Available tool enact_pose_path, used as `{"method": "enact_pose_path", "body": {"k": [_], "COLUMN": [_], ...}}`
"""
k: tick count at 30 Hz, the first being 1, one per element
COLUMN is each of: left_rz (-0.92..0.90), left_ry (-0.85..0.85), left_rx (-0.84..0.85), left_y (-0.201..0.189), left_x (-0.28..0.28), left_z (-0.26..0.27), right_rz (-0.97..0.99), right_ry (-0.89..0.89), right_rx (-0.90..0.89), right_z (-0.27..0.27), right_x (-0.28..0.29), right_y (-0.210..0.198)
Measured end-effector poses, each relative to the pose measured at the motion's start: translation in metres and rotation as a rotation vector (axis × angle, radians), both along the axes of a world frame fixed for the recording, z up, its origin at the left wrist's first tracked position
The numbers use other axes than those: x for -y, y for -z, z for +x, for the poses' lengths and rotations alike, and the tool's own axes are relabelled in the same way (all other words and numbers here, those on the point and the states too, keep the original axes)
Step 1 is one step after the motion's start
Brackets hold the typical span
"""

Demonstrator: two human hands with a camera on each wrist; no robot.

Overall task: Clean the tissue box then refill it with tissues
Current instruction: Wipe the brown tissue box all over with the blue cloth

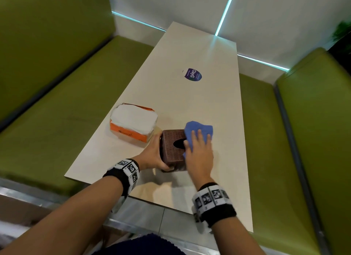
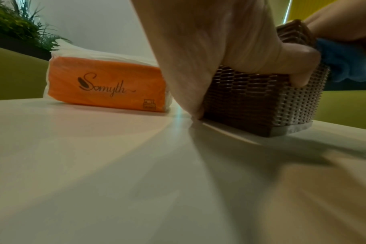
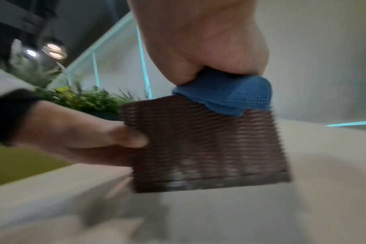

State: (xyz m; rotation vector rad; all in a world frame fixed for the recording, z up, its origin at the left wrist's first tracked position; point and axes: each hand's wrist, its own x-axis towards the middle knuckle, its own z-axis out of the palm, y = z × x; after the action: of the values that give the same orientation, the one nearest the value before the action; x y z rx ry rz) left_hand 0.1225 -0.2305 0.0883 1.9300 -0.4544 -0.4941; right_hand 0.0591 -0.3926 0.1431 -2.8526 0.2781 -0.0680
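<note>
A brown woven tissue box [image 1: 171, 150] [image 2: 261, 102] [image 3: 198, 145] stands on the pale table [image 1: 190, 102], its oval top slot empty and dark. My left hand [image 1: 153, 154] [image 2: 219, 54] grips its left side, thumb curled round the near corner. My right hand [image 1: 199, 150] [image 3: 198, 41] lies flat on a blue cloth [image 1: 197, 130] [image 2: 345, 62] [image 3: 230, 94], pressing it onto the box's top right edge. An orange pack of white tissues [image 1: 133, 123] [image 2: 107, 82] lies just left of the box.
A round purple sticker [image 1: 192, 74] sits further along the table. Green padded benches [image 1: 57, 102] flank both long sides. Plants [image 2: 17, 28] stand behind the left bench. The table's near edge [image 1: 133, 195] is close to my wrists.
</note>
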Motion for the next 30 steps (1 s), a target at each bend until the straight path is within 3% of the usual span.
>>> {"method": "enact_pose_path", "body": {"k": [1,4,6,9,14,16,18,20,22,24,25,27,30], "left_rz": [0.018,0.130,0.140,0.112,0.030,0.078,0.099,0.127,-0.003,0.150,0.174,0.116,0.075], "left_ry": [0.010,0.016,0.013,-0.044,-0.016,-0.019,-0.026,0.044,0.021,0.066,0.030,0.017,0.007], "left_rx": [-0.011,-0.151,-0.127,0.013,0.041,0.054,0.021,0.138,0.097,0.247,0.249,0.100,0.082], "left_y": [0.000,-0.001,-0.009,-0.010,-0.009,-0.005,-0.004,-0.003,-0.009,-0.010,0.003,0.005,0.008], "left_x": [0.000,-0.005,-0.005,0.001,0.002,0.003,0.003,0.000,0.008,0.001,0.004,0.003,0.005], "left_z": [0.001,-0.001,-0.002,0.001,0.001,0.001,0.003,0.007,0.007,0.006,0.009,0.011,0.010], "right_rz": [-0.056,0.042,0.039,0.010,0.147,0.065,-0.010,0.014,0.053,-0.001,-0.030,-0.089,0.042], "right_ry": [-0.083,-0.269,-0.319,-0.208,0.157,0.136,-0.001,-0.105,-0.188,-0.214,-0.200,-0.098,0.109], "right_rx": [0.024,0.018,-0.025,-0.057,-0.036,0.017,0.085,0.066,0.055,-0.027,-0.072,-0.111,-0.117], "right_z": [-0.003,-0.004,0.007,0.028,0.011,-0.005,-0.014,-0.014,-0.003,0.015,0.024,0.034,0.028], "right_x": [-0.018,-0.050,-0.043,0.000,0.043,0.024,-0.012,-0.043,-0.055,-0.039,-0.025,0.006,0.040], "right_y": [0.000,0.000,-0.004,-0.005,-0.006,-0.001,0.001,0.005,0.002,-0.002,-0.005,-0.015,-0.019]}}
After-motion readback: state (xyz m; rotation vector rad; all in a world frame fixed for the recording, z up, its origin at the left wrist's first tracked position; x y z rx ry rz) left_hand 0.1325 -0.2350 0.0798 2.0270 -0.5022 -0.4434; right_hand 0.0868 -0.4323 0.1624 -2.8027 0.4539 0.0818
